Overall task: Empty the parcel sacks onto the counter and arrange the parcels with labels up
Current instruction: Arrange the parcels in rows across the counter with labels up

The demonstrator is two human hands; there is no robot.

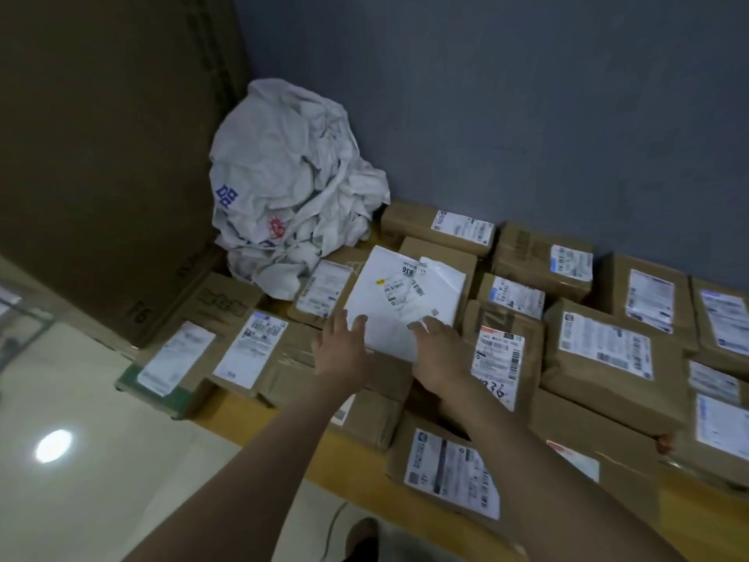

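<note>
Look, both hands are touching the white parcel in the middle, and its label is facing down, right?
Almost. The left hand and the right hand are both touching the white parcel in the middle, but its label is facing up, not down. The head view shows the printed barcodes on top.
</note>
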